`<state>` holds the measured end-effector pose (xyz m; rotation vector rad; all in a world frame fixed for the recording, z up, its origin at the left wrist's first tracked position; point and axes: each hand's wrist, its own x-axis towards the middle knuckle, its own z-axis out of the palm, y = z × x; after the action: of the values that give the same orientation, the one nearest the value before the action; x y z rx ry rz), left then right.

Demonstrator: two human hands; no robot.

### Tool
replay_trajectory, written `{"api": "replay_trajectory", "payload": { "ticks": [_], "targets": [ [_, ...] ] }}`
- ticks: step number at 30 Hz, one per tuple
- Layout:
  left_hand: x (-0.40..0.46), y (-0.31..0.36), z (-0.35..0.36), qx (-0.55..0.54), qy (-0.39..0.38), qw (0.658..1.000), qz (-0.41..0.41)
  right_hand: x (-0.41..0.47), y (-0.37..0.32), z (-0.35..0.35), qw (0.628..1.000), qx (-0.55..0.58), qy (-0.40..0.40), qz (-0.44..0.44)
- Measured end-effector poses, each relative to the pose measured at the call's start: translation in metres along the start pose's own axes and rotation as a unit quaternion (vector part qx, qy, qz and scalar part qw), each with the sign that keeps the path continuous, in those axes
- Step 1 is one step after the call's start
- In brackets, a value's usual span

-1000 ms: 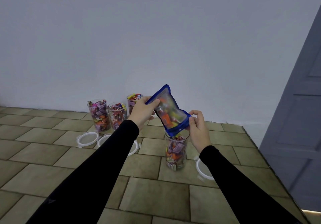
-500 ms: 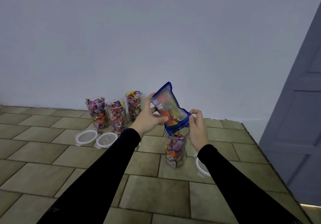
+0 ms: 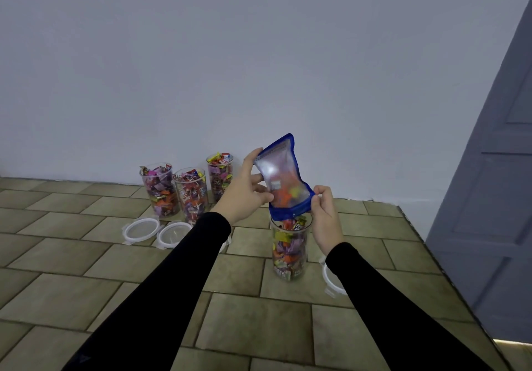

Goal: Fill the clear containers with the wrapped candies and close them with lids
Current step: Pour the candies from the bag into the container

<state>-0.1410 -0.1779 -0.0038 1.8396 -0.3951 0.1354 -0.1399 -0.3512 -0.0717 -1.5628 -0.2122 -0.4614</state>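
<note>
Containers (image 3: 290,248) candy-filled, lidless, pouch (image 3: 283,179) upended above

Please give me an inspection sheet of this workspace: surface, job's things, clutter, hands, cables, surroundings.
Surface: tiled floor.
Job's things: blue pouch upended over near jar, candies inside both; three heaped jars by the wall, unlidded; two lids lying before them, a third right of the near jar.
Clutter: nothing seen.
Hands: left hand grips the pouch's body; right hand pinches its mouth.
Cables: nothing seen.
Surroundings: pale wall, grey door at right.
</note>
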Motion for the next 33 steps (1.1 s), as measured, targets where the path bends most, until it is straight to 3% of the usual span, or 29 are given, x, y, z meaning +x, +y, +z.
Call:
{"api": "replay_trajectory", "payload": {
  "ticks": [7, 33],
  "targets": [
    [0.004, 0.001, -0.005, 0.046, -0.025, 0.999, 0.006, 0.005, 0.004, -0.002, 1.000, 0.003, -0.004, 0.019],
    [0.004, -0.001, -0.001, 0.010, 0.069, 0.993, 0.092, 0.004, -0.012, -0.001, 0.999, -0.026, -0.011, 0.017]
  ]
}}
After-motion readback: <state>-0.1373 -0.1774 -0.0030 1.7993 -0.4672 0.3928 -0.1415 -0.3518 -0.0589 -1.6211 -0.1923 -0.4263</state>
